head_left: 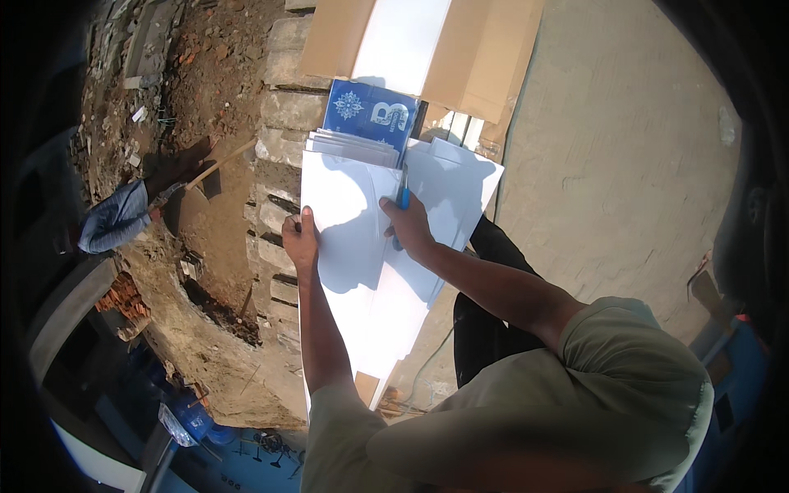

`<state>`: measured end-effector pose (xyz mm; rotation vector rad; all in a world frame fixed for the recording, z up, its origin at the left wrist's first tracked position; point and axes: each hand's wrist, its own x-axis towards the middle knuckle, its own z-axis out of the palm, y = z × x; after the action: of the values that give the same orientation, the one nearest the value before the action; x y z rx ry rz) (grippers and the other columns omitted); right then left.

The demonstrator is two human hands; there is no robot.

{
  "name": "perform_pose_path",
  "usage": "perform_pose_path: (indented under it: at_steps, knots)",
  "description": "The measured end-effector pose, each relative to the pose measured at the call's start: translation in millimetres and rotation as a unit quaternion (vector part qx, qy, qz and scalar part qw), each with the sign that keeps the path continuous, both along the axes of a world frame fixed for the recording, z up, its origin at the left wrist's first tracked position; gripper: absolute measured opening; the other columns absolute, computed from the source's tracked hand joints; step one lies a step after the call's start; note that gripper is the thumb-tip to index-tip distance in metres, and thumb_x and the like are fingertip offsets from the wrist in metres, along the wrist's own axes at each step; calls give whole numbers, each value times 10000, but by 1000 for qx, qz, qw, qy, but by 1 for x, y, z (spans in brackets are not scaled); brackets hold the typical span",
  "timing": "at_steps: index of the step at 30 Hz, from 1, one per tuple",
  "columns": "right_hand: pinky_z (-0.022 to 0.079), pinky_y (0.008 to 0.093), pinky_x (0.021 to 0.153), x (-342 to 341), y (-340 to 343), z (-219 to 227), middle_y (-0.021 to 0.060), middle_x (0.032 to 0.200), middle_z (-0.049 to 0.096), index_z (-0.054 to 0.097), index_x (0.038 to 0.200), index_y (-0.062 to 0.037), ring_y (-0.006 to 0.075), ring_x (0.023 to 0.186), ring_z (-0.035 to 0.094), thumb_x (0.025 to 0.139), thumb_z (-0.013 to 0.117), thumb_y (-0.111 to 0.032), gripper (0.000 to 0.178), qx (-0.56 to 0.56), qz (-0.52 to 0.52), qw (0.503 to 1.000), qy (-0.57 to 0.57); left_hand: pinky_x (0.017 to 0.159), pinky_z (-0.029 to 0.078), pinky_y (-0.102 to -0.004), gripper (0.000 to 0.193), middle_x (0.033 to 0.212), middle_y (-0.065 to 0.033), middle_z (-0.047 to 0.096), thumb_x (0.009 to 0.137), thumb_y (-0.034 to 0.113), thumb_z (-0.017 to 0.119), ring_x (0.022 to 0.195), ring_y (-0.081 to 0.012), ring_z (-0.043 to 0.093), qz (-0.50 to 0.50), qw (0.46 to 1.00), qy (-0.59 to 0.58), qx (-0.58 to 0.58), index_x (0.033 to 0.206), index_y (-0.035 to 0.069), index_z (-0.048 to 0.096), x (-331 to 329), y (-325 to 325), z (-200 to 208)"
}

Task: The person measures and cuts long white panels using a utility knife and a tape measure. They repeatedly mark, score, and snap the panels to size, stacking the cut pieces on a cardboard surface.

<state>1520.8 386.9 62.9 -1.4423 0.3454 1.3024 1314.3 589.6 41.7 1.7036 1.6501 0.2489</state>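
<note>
My left hand (301, 240) grips the left edge of a large white sheet (341, 197), thumb on top and fingers curled at the edge. My right hand (413, 228) is closed around a slim blue-handled tool (403, 197) with a thin greyish tip pointing away from me. My fingers hide its middle, so I cannot tell whether it is a cutter or scissors. It lies over the sheet's right side, beside more overlapping white sheets (452, 177). Just beyond, a small stack of white pieces (349, 146) rests against a blue printed box (371, 111).
An open brown cardboard box (485, 57) with a white panel (403, 41) lies at the far end. Concrete paving (616, 164) spreads to the right. Left are a block edging (283, 123), dug earth, and another person in a blue sleeve (119, 218) with a wooden-handled tool (222, 163).
</note>
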Motion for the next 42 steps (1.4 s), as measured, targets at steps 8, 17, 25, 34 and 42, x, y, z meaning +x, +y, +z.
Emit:
perform_pose_path:
  at_steps: [8,17,25,34,42]
  knots:
    - [561,306,527,11,-157,159,10,961,655,674,1173,-87,116,694,646,1032,848,-302,311,47,-98,993,-43,813,539,-449,499,1050,-127,655,1102,515,696,925,-264,627,26,993,108,35,1085,16,695,-169,-190,128]
    - [538,315,548,63,-248,344,50,901,634,645,1168,-34,153,625,608,1036,825,-214,287,128,-134,973,-141,1115,538,-612,756,1652,-216,502,1002,535,786,1427,-402,595,745,653,4,-133,1510,13,586,-394,-525,204]
    - [491,269,497,206,-296,445,35,865,638,640,1124,-35,128,575,574,1021,835,-207,279,142,-70,956,-246,1165,522,-599,722,1636,-228,548,1050,461,751,1456,-395,586,684,484,-536,105,1526,-50,564,-410,-593,173]
    - [499,281,560,354,-225,458,64,944,719,676,1272,-40,172,778,734,1045,813,-365,419,289,-77,911,-285,1195,538,-549,565,1529,-215,664,1066,208,761,1391,-370,644,545,372,-720,215,1507,-98,585,-318,-537,278]
    - [504,256,587,453,-313,451,37,862,778,728,1361,-48,73,695,680,1099,759,-294,361,320,73,854,-403,883,702,-438,336,1191,-206,755,1032,91,764,1002,-322,767,494,431,-704,273,1279,-116,670,-38,-452,414]
